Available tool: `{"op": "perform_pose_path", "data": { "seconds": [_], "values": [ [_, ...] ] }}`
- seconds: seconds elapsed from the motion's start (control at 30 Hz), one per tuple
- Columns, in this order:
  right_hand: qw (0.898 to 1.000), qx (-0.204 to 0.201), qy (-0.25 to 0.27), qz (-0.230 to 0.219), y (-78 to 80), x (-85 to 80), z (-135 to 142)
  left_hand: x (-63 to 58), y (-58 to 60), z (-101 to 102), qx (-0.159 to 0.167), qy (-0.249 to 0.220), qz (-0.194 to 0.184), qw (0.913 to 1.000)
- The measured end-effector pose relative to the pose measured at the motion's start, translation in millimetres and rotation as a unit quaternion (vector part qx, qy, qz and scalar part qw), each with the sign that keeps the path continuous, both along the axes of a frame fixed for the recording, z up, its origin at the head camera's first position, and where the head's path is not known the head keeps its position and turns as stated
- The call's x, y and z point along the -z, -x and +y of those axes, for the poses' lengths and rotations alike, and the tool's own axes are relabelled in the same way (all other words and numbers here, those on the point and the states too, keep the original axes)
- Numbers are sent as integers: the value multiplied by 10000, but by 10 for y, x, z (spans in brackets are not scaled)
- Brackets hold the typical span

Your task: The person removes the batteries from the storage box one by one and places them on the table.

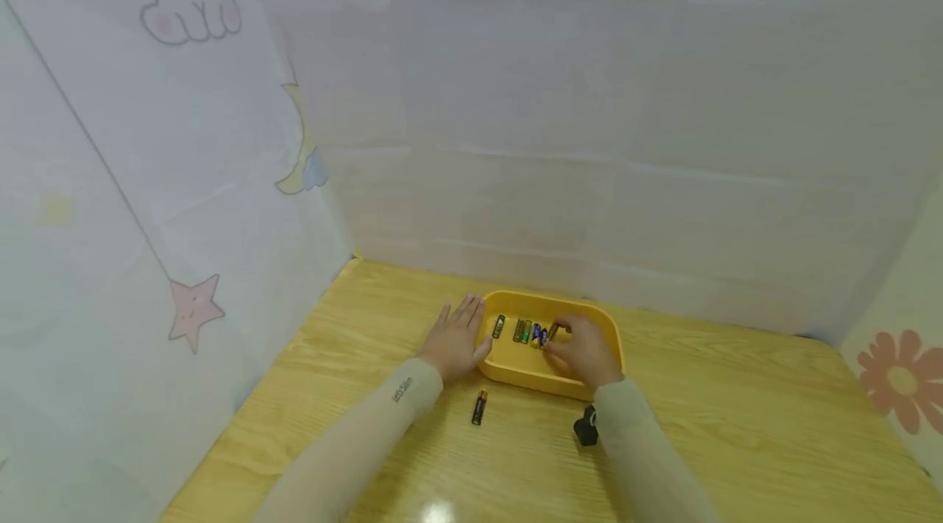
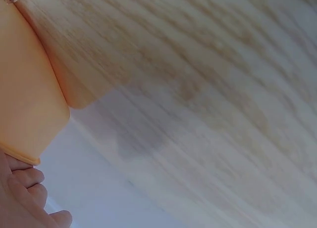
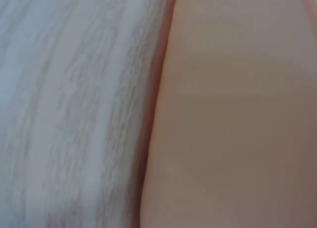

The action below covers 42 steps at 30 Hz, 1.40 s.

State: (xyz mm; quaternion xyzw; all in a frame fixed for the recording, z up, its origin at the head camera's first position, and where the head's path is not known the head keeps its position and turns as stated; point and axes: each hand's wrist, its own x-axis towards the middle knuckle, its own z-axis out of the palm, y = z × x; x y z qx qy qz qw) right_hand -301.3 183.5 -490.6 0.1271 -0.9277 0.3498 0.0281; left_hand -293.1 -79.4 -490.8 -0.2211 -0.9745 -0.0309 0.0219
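Observation:
A yellow plastic tray (image 1: 516, 378) stands on the table with several small batteries in it. My left hand (image 1: 454, 343) rests at its left rim, fingers extended and the thumb by the near corner; in the left wrist view the fingers (image 2: 30, 181) lie at the tray's edge. Inside the right part of the tray, my right hand (image 1: 588, 349) pinches a brownish battery (image 1: 552, 332) between thumb and fingertips. Left of it lie two blue batteries (image 1: 536, 333), a green one (image 1: 526, 332) and a brown one (image 1: 519, 331). One dark battery (image 1: 499, 326) lies apart near the left wall.
A black battery with a copper-coloured end (image 1: 480, 408) lies on the wooden table (image 1: 737, 400) in front of the tray. A black device (image 1: 586, 426) sits at my right wrist. Behind the tray hangs a pale sheet (image 1: 516, 204), and a printed one (image 1: 147, 179) stands on the left.

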Motion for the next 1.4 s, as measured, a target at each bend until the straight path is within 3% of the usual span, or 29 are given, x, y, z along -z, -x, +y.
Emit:
{"op": "perform_pose_path", "data": {
  "seconds": [0.43, 1.4],
  "values": [
    [9997, -85, -153, 145, -164, -63, 56, 32, 52, 0, 8, -34, -31, 10000],
    [9928, 286, 1134, 261, -623, -125, -119, 18, 35, -6, 87, -285, -46, 9995]
  ]
}}
